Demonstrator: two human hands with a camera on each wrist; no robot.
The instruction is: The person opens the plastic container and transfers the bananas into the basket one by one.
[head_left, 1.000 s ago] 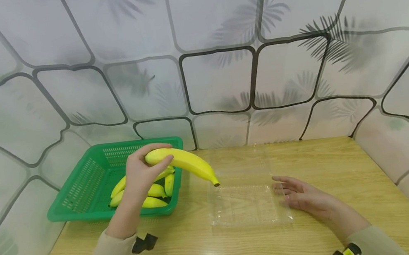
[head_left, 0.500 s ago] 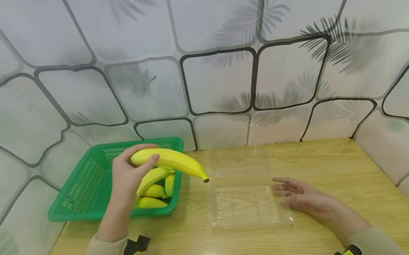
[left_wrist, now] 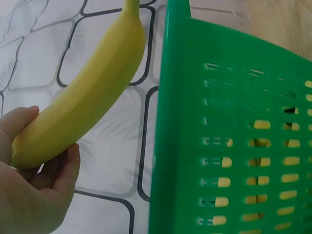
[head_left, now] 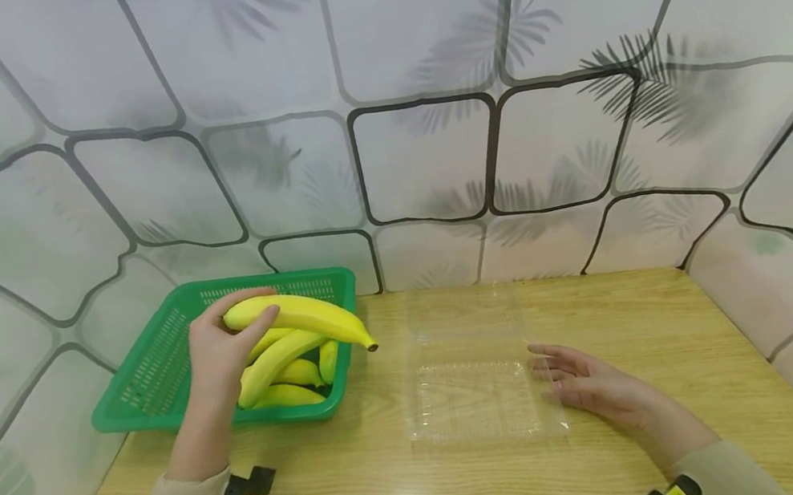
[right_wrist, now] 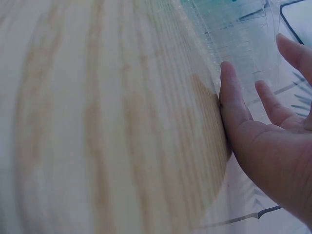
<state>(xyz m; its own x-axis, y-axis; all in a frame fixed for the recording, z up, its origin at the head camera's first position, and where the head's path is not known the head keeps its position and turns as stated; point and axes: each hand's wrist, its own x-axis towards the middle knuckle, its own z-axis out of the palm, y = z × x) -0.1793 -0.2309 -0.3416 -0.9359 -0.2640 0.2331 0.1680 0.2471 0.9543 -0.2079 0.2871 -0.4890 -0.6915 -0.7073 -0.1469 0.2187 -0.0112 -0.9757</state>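
My left hand grips a yellow banana by its blunt end, above the green basket. Its stem end points right and slightly down, past the basket's right rim. In the left wrist view the thumb and fingers pinch the banana from both sides, close to the basket's wall. Several more bananas lie inside the basket, partly hidden by the hand. My right hand rests at the right edge of a clear plastic box, fingers relaxed and holding nothing. The box's lid lies folded back behind it.
Everything stands on a light wooden table. A patterned wall rises right behind the basket and the box. A strip of bare wood separates basket and box.
My left hand has moved left with the banana, from between basket and box to over the basket. More of the bananas inside show now. The right hand and the box have stayed put.
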